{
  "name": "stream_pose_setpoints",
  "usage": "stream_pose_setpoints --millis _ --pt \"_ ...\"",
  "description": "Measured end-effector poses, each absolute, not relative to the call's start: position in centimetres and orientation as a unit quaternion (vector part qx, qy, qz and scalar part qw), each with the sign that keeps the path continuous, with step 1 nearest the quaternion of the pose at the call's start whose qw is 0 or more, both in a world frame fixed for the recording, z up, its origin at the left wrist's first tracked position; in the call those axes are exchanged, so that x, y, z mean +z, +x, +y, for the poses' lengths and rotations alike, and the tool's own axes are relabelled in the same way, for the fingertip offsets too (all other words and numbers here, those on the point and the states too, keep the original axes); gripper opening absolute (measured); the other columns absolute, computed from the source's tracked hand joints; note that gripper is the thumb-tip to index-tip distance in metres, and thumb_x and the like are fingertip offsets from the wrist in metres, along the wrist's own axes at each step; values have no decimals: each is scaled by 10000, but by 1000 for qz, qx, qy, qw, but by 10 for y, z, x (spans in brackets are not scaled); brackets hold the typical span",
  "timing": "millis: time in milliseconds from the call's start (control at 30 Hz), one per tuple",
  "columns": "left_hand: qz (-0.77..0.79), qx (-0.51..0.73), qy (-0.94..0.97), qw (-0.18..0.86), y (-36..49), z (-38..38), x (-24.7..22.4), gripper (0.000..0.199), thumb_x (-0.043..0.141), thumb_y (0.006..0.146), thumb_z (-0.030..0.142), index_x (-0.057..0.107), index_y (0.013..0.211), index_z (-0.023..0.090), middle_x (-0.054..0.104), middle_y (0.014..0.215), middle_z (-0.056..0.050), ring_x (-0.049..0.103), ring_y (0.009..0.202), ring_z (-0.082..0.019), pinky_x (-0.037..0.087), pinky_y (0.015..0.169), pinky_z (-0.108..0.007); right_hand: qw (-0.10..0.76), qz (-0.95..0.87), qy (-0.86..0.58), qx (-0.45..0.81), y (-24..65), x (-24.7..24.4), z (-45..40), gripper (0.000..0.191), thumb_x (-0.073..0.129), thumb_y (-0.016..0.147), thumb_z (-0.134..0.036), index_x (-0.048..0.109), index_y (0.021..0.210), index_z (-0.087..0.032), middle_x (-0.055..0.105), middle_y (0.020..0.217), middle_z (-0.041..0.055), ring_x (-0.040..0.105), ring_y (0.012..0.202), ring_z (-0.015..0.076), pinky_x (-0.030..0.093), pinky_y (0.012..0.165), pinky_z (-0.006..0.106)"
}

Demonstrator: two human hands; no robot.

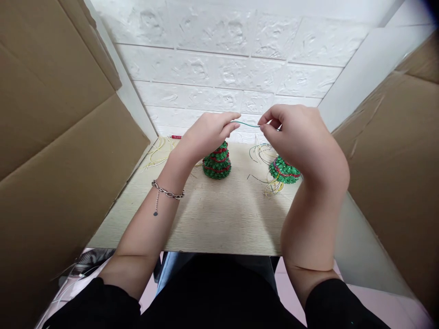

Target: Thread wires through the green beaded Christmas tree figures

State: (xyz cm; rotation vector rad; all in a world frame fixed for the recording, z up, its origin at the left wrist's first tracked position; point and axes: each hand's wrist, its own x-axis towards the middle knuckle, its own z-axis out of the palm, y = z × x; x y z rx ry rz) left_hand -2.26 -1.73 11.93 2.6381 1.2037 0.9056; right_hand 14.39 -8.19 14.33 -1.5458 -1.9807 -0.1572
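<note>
At left we see loose yellow strands (156, 161) on the pale wooden table (219, 224). Our left hand (209, 132) partly covers a green, red-trimmed, cone-shaped tree (217, 168); its thumb and index tips stand parted, a thin green wire (247, 124) entering between them, its hold unclear to us. Rightward, the wire's other end sits pinched in our right hand's (295, 130) closed fingertips.

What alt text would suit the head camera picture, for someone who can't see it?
A person's right hand pinches a thin green wire that runs to the left hand, above a pale table. On it are a small green-and-red tree ornament, its top behind the left hand, and a partly hidden similar ornament, with loose strands nearby.
</note>
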Motion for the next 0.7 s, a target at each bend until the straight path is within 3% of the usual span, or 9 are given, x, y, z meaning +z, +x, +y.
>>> stream_pose_setpoints --millis 100,300,700 --pt "399 264 876 51 -18 -16 117 291 339 875 251 575 1023 168 598 751 -24 536 754 -140 367 734 -269 303 -757 -576 -52 140 144 -83 220 404 795 -142 616 799 -200 614 746 54 532 744 195 373 686 315" --pt "391 177 902 34 -3 -15 106 290 327 871 230 582 768 137 542 616 -31 494 611 -125 365 659 -269 312 -763 -564 -40 135 146 -84 229 391 821 -158 604 869 -230 639 836 56 547 774 196 383 702 314" --pt "452 186 872 25 -27 4 106 290 354 843 228 614 750 138 589 677 -58 487 624 -120 372 631 -258 322 -750 -574 -61 141 150 -92 234 447 811 -199 632 952 -215 636 772 51 565 774 201 397 750 339"
